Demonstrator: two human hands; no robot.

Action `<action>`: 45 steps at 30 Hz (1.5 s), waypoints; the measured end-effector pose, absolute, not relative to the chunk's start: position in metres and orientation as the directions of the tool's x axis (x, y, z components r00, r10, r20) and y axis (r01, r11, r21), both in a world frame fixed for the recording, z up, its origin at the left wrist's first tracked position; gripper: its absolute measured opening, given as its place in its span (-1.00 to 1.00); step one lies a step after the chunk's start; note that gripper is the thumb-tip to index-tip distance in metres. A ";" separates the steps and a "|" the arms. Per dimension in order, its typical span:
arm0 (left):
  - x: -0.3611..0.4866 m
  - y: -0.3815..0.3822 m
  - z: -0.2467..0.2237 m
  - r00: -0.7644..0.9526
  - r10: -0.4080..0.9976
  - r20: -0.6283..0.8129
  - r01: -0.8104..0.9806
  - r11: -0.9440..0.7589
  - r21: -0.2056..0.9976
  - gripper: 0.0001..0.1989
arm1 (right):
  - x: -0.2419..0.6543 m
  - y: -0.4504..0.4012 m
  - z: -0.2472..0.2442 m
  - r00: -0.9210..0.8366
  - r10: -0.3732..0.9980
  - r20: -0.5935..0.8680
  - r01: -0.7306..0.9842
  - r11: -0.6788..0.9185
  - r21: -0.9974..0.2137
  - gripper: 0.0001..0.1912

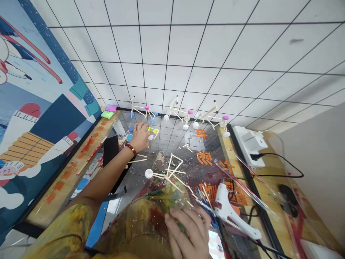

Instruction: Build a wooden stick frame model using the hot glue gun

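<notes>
My left hand (140, 137), with a beaded bracelet at its wrist, reaches over the back left of the glass table beside yellow-green and white round pieces (155, 131). Its fingers are bent downward, and whether they hold a piece is hidden. Near the front edge, my right hand (188, 230) hangs with its fingers loosely extended and nothing visible in them. Between the hands lies a partly built frame of thin wooden sticks (172, 167), with one white round wheel (148, 173) at its left end.
Three stick bicycles (176, 112) with pink seats stand along the tiled wall. A white glue gun (233, 212), scissors (212, 217) and loose sticks lie at the right. A white power strip (249, 144) sits farther right. Pink and green packets (107, 114) lie back left.
</notes>
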State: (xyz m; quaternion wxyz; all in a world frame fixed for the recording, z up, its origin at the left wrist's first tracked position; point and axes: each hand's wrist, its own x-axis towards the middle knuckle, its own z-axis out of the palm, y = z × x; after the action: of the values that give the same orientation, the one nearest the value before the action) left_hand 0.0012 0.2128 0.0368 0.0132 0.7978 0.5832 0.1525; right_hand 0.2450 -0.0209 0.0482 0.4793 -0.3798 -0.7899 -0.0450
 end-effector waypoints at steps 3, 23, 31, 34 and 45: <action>-0.003 0.204 0.054 0.225 0.922 0.315 0.886 -0.328 0.327 -0.70 | 0.245 -0.020 0.048 -0.258 0.562 0.786 0.651 0.702 -0.288 -0.80; 0.046 -0.021 0.029 0.422 0.840 -0.342 -0.687 0.542 0.484 -0.62 | 0.251 -0.023 0.016 0.155 0.940 0.305 0.200 0.272 -0.941 -0.77; 0.044 -0.020 0.018 0.376 0.881 -0.287 -0.726 0.472 0.500 -0.65 | 0.240 -0.020 0.013 0.090 0.995 0.046 -0.008 0.047 -0.999 -0.65; 0.042 -0.021 0.014 0.373 0.881 -0.291 -0.714 0.473 0.517 -0.64 | 0.237 -0.023 0.015 0.087 0.996 0.014 -0.008 0.015 -1.000 -0.63; 0.039 -0.021 0.016 0.364 0.868 -0.339 -0.676 0.496 0.544 -0.64 | 0.232 -0.022 0.021 -0.010 1.000 -0.013 -0.043 -0.013 -0.999 -0.71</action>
State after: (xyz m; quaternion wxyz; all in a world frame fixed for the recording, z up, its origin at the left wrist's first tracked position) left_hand 0.0386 -0.0207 0.0158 0.8105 0.1583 0.3023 0.4762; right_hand 0.2318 -0.0218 0.0215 0.5048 -0.4900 -0.4884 0.5164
